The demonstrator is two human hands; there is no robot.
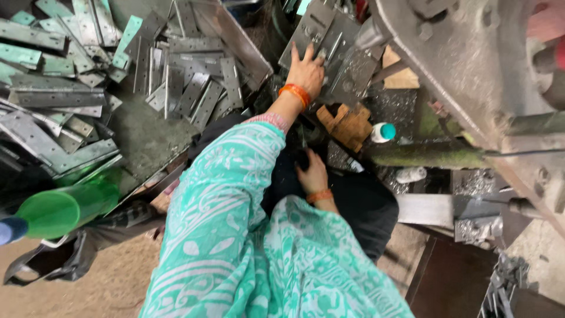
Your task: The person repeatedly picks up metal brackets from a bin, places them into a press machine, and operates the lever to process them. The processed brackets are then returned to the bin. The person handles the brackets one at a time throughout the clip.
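Note:
My left hand point(306, 69) reaches forward with an orange bangle at the wrist. Its fingers lie spread flat on a grey metal plate point(321, 29) that leans in a stack by the machine; it grips nothing. My right hand point(312, 174), also with an orange bangle, rests low on dark cloth point(359, 206) over my lap. Its fingertips are tucked into shadow, so I cannot see whether they hold anything. A green and white patterned sleeve point(229, 194) covers my left arm.
A big heap of flat metal hinge plates point(176, 76) fills a tray at the upper left. Wooden blocks point(347, 123) and a small white bottle with a teal cap point(382, 132) sit ahead. A heavy grey machine point(471, 65) stands at the right, a green plastic container point(65, 209) at the left.

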